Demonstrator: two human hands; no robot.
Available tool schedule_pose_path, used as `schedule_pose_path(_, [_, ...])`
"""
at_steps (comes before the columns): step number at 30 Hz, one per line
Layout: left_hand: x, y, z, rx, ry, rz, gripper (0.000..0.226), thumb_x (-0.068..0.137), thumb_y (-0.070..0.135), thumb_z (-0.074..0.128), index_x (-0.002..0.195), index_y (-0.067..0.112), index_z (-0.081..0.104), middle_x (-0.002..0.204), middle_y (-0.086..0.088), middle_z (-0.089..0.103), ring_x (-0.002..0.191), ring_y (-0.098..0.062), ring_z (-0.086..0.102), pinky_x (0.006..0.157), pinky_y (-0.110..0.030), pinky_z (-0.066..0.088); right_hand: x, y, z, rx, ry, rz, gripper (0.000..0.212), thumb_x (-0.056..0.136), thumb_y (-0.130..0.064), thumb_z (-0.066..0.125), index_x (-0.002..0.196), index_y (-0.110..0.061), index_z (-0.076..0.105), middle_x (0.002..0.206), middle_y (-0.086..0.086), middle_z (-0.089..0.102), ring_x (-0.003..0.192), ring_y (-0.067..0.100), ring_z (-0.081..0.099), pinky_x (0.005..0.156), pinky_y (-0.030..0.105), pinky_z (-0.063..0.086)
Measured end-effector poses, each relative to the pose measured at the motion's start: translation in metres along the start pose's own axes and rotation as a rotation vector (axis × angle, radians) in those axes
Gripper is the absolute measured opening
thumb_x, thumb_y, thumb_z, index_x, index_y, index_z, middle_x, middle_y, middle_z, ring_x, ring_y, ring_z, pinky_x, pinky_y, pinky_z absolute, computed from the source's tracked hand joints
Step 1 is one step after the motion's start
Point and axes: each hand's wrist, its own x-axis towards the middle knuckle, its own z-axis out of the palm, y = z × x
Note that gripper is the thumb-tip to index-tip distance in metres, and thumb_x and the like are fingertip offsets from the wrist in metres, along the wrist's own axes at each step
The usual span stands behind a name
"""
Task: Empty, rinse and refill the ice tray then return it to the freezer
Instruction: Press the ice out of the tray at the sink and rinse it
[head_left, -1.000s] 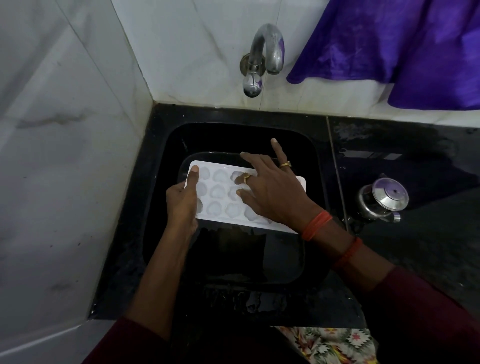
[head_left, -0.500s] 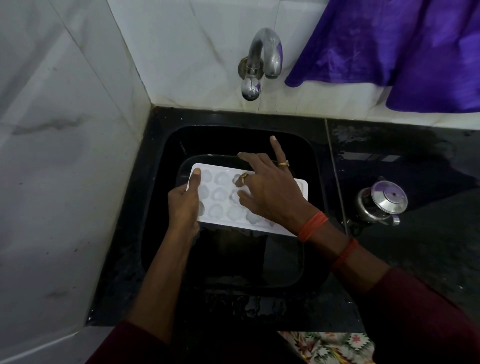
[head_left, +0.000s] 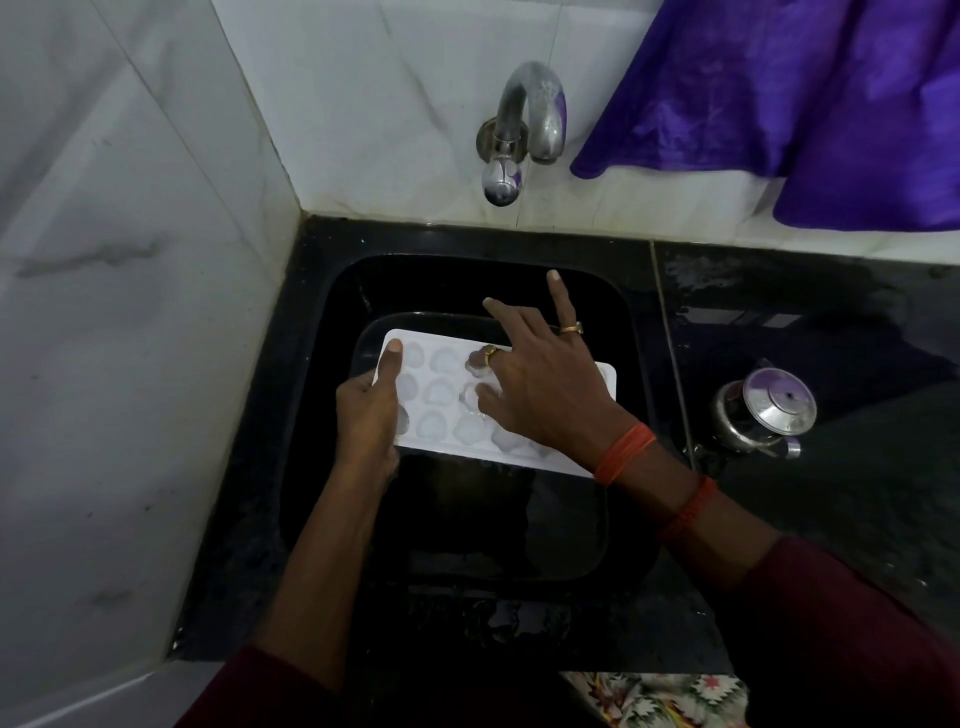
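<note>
The white ice tray (head_left: 441, 395) is over the basin of the black sink (head_left: 332, 322), below the tap (head_left: 524, 119). The left hand (head_left: 366, 415) grips its left end, with the thumb on top. The right hand (head_left: 545, 395) is spread over it, and its index finger and thumb touch ice cubes (head_left: 470, 428).

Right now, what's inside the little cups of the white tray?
Whitish ice sits in the cups of the tray that you can see. The right hand covers the other cups, so those are hidden.
</note>
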Motion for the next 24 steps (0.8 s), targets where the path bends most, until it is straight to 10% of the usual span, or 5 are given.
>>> schedule_pose_path(24, [0.0,0.005,0.008,-0.029,-0.019,-0.012,0.036,0.092,0.048,0.067,0.08,0.015,0.069,0.067,0.006,0.075,0.06,-0.012,0.073,0.043,-0.023,0.052,-0.002,0.01,0.004,0.046,0.102,0.019,0.032,0.087,-0.05,0.06,0.098,-0.026,0.078,0.137,0.002,0.058,0.126,0.021,0.053,0.122,0.053,-0.01])
